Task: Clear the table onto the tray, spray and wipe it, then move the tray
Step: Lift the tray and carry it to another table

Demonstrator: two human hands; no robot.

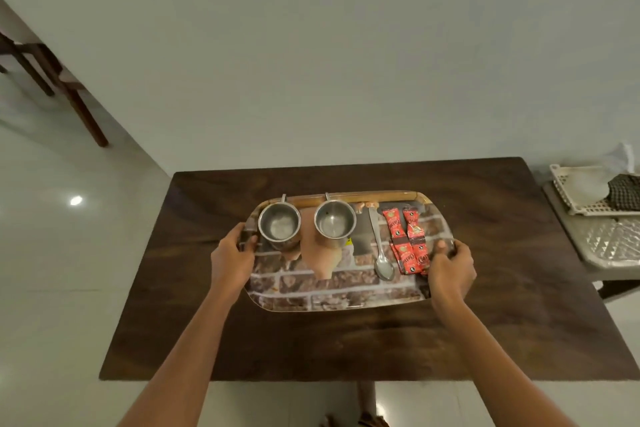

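A rectangular tray [332, 295] printed with a brick pattern sits in the middle of the dark wooden table [346, 347]. On it stand two steel mugs, one at the left [280, 226] and one near the middle [334, 224]. A steel spoon [380, 253] and several red sachets [407, 243] lie at its right. My left hand [233, 260] grips the tray's left edge, thumb on the rim. My right hand [450, 267] grips the right edge the same way.
The table stands against a pale wall. A lower grey side table [609, 246] at the right carries a white plastic basket [581, 194] with a dark cloth. A wooden chair [59, 80] stands on the tiled floor at the far left.
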